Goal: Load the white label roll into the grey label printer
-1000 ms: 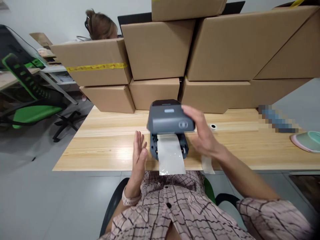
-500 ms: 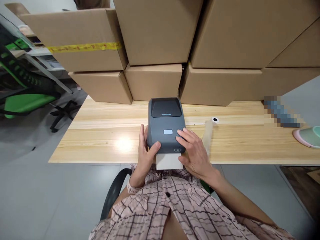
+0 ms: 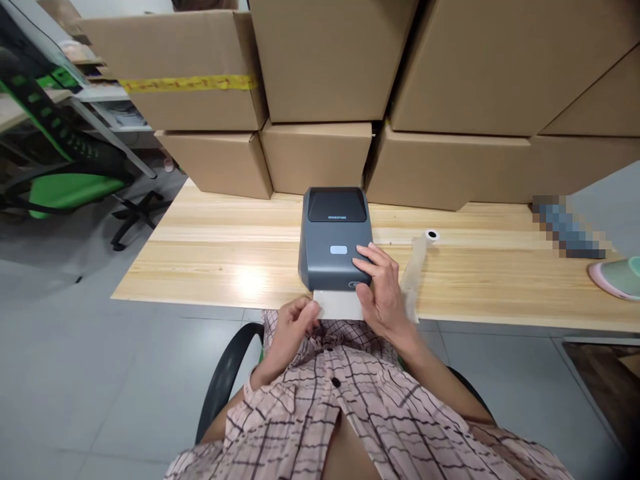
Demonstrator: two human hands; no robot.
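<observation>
A dark grey label printer [image 3: 330, 272] stands on the wooden table before me, with a pale button on its lid. White label paper [image 3: 341, 305] sticks out of its front and hangs past the table edge. My left hand [image 3: 294, 322] pinches the left edge of that paper between thumb and bent fingers. Spread over the printer's front right corner, my right hand [image 3: 384, 290] rests its fingertips on the lid, its thumb near the paper. To the right, a strip of translucent backing paper [image 3: 415, 273] trails over the table, partly behind my right hand.
Cardboard boxes [image 3: 320, 157] are stacked along the table's back. A small white roll [image 3: 432, 235] lies right of the printer. Farther right are a blurred blue object [image 3: 570, 227] and a green and pink item [image 3: 617, 279]. A green office chair [image 3: 75, 190] stands left of the table [image 3: 200, 267].
My left hand has left the printer's left side and come down to grip the label paper's edge. My right hand stays on the printer. The view has shifted slightly.
</observation>
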